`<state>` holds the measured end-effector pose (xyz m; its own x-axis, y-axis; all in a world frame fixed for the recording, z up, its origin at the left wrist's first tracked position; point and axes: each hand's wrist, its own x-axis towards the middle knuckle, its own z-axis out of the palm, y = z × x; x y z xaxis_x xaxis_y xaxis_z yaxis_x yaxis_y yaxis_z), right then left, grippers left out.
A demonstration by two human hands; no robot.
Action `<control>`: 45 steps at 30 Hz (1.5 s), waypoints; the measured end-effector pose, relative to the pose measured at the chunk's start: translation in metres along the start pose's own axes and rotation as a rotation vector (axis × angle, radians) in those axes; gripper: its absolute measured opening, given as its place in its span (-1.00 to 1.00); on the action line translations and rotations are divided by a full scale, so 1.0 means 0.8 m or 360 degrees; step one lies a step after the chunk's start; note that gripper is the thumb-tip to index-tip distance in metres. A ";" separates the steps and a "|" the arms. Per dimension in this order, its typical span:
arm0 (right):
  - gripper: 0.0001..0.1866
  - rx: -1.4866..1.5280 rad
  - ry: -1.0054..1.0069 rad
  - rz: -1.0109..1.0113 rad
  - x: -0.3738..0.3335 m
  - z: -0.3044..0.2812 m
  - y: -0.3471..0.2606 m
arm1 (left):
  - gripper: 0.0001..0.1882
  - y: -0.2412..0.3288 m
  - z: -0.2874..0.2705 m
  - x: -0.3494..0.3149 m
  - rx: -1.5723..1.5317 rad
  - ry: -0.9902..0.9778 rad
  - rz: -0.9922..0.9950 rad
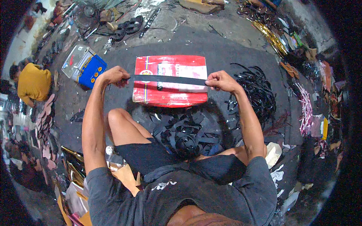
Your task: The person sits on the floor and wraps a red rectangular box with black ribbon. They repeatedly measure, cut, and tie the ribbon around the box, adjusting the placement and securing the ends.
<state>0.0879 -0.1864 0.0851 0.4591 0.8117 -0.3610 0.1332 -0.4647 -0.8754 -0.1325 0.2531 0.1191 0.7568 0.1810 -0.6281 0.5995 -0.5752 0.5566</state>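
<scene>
A flat black strip (169,79) is stretched between my two hands, nearly level from left to right. My left hand (116,77) pinches one end, and my right hand (221,81) pinches the other. Beneath the strip, a red box or block (169,98) with white and pink print stands in front of me; I cannot tell whether the strip touches it. A tangled heap of black strips (184,132) lies between my legs. Another pile of thin, glossy black strips (258,90) lies beside my right forearm.
A blue and silver square tin (88,67) stands left of my left hand. Pink oval pieces (45,124) are heaped at the far left, near a person in a yellow shirt (34,83). Pink-white strips (304,109), gold strips (271,37) and brown sandal-like pieces (289,69) lie to the right.
</scene>
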 end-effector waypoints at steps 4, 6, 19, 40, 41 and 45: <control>-0.75 -0.0266 0.0170 0.0000 0.059 0.013 0.035 | -0.77 -0.007 0.012 0.056 0.1569 0.0683 -0.0371; -0.73 -0.0936 0.0501 -0.0119 0.070 0.032 0.034 | -0.80 0.036 0.043 0.079 0.1642 0.1243 -0.0169; -0.63 -0.0722 0.0811 -0.0341 0.047 0.053 0.039 | -0.68 0.174 0.317 0.158 -0.0746 0.1021 0.1217; -0.84 -0.1264 0.0943 -0.0807 0.022 0.056 0.059 | -0.82 0.170 0.332 0.156 0.0000 0.1508 0.1395; -0.84 -0.1316 0.0924 -0.0808 0.021 0.055 0.059 | -0.82 0.169 0.334 0.159 0.0013 0.1516 0.1432; -0.82 -0.1370 0.0842 -0.0876 0.017 0.051 0.060 | -0.81 0.163 0.333 0.166 -0.0156 0.1365 0.1481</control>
<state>0.0649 -0.1836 0.0251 0.4368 0.8241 0.3605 0.8923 -0.3463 -0.2895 -0.0233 -0.0104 -0.0366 0.8041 0.2192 0.5526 -0.2587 -0.7079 0.6572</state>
